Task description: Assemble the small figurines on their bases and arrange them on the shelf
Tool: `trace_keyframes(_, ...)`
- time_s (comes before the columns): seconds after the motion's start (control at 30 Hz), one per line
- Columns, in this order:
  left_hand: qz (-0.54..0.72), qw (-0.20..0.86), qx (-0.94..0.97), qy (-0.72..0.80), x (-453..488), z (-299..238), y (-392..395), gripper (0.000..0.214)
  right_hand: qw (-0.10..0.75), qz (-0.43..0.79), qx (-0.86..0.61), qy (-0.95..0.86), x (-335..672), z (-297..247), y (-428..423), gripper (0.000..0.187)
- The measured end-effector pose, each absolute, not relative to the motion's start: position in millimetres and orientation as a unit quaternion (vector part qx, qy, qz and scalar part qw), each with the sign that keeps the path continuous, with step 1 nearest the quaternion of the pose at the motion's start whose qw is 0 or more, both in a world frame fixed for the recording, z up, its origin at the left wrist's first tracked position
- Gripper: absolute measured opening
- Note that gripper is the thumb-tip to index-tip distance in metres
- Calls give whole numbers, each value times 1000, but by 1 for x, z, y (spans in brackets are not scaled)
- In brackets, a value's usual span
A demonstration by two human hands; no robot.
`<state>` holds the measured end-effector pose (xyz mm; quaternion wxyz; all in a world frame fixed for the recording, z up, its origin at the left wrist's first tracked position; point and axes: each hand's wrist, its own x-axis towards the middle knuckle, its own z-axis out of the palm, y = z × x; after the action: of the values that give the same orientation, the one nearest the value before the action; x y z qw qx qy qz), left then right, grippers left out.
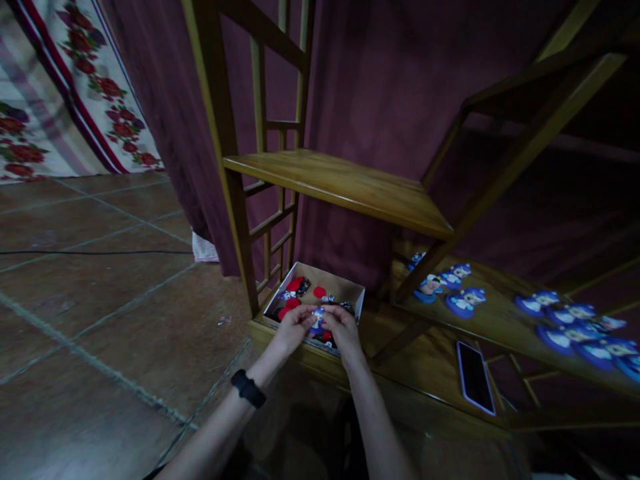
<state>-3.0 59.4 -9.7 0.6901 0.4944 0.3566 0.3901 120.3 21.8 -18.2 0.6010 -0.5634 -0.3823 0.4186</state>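
Between my two hands, over a shallow cardboard box (357,298), is a small purple-and-white figurine (317,321). My left hand (296,325) pinches its left side, and my right hand (341,325) has its fingers closed on the right side. Inside the box lie red round pieces (289,307) and small black-and-white pieces (327,299), partly hidden by my hands. A dark band circles my left wrist.
The box stands on the low wooden shelf, beside an upright post (235,200). Above it juts a wooden shelf board (340,183). To the right, several purple-based figurines (466,302) stand on another shelf. A phone (475,378) lies at the lower right.
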Motion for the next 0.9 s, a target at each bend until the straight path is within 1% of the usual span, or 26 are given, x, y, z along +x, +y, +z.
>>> trace_keyframes(0.1, 379, 711, 467, 365, -5, -8, 59, 31, 611, 434, -558, -355, 121, -17, 21, 28)
trace_keyframes(0.27, 381, 730, 432, 367, -7, -9, 60, 28, 617, 435, -553, -351, 122, -18, 21, 29)
trace_keyframes(0.4, 389, 725, 425, 377, -5, -8, 58, 27, 609, 389, -558, -408, 122, -26, 24, 26)
trace_keyframes(0.53, 394, 712, 431, 390, -3, -7, 57, 26, 581, 338, -593, -444, 124, -34, 27, 25)
trace_keyframes(0.77, 384, 709, 445, 390, 0, -7, 56, 25, 568, 318, -606, -458, 125, -33, 27, 26)
trace_keyframes(0.9, 369, 692, 477, 397, 1, -8, 55, 25, 551, 284, -622, -478, 126, -31, 24, 26)
